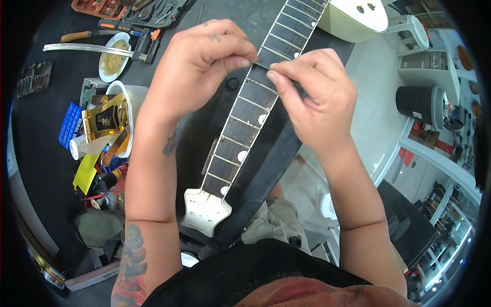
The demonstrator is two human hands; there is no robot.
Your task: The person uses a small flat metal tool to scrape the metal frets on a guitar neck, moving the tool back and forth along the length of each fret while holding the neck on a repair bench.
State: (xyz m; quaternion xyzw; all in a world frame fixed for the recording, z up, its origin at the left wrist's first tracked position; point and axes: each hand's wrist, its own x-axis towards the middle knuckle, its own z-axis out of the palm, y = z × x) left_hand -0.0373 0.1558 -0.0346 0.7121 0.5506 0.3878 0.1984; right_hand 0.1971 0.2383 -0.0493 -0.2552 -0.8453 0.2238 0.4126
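Note:
A guitar neck (242, 108) with a dark fretboard, metal frets and pale inlays slants across the bench. Its white headstock (205, 211) points toward me. My left hand (207, 64) pinches the left end of a thin dark strip (261, 65) between thumb and fingertips. At the strip's other end, my right hand (318, 94) closes thumb and forefinger over the right edge of the neck. The strip spans the fretboard crosswise; its exact kind is too small to tell, and the fingertips hide both ends.
The cream guitar body (353, 23) lies at the far right. Left stand a white tub (140, 94) of gold-coloured parts, a plate (113, 59) with yellowish residue, a long silver bar (84, 48), a black-orange clamp (147, 45) and a toolbox (158, 11). A black ring (232, 84) rests beside the neck.

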